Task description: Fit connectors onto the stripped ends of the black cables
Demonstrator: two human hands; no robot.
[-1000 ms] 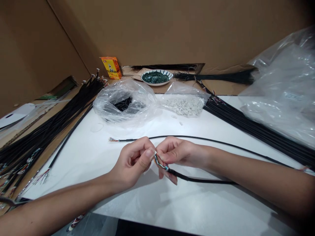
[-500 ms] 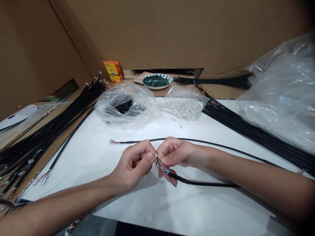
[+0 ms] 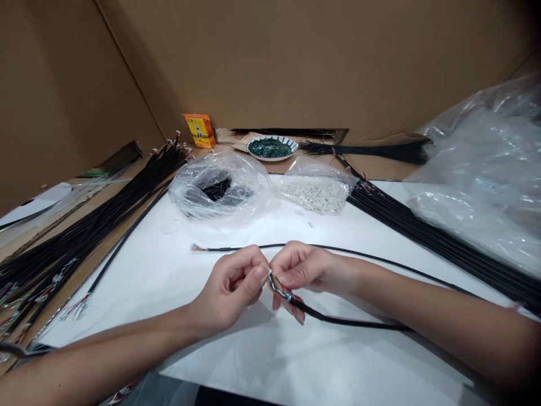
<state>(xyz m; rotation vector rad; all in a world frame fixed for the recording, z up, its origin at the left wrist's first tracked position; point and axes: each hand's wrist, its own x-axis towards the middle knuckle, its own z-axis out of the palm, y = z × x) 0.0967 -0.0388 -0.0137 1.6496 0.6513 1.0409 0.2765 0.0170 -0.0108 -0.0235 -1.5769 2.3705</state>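
My left hand (image 3: 232, 290) is closed in a pinch on a small white connector (image 3: 270, 272), which is mostly hidden behind the thumb. Opposite it, thumb and forefinger of my right hand (image 3: 302, 268) pinch the thin coloured wires (image 3: 278, 286) fanning from one end of a black cable (image 3: 338, 319). The fingertips of both hands nearly touch. From there the cable runs right, under my right forearm. Behind my hands, a black cable stretch (image 3: 359, 251) lies across the white sheet (image 3: 228, 366), ending at the left in a white connector (image 3: 196, 247).
Black cable bundles lie at left (image 3: 110, 197) and right (image 3: 422, 234). Behind my hands sit a clear bag of black pieces (image 3: 220, 189) and a bag of small white connectors (image 3: 316, 192). Farther back are a plate (image 3: 273, 148), an orange box (image 3: 200, 131) and a large plastic bag (image 3: 486, 186).
The whole view has shifted, so things appear slightly lower. Both hands keep their pinch at the wire ends, with hardly any visible change between them.
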